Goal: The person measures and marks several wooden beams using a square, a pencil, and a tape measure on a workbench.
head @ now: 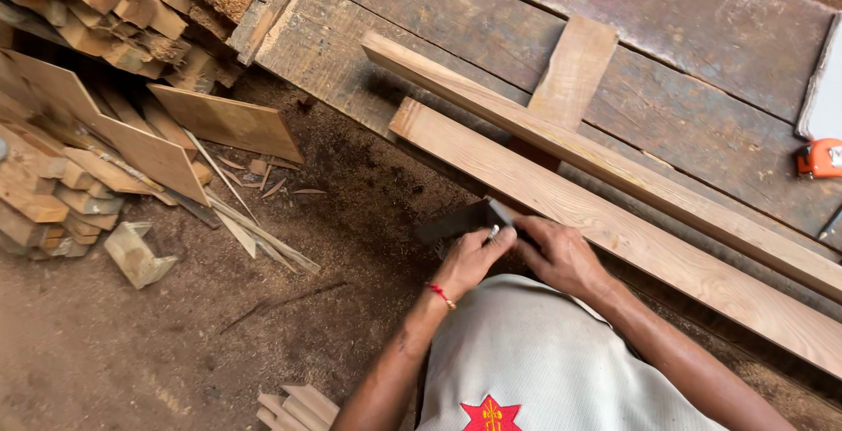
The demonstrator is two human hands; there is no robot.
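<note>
Dark try square (pixel 463 219) sits at the near edge of the long light plank (pixel 614 220), stock pressed against the edge, likely to keep it squared. Left hand (pixel 469 260) closed on the stock from below, fingers wrapped; right hand (pixel 561 256) pinches beside the blade, contents too small to tell. Second plank (pixel 561 146) behind, orange tape measure (pixel 820 159) well apart, offcut pile (pixel 70 177) left.

Your left hand (pixel 469 260) and right hand (pixel 561 256) meet, fingers curled, thumbs nearly touching. Both forearms angle inward from your sides.
</note>
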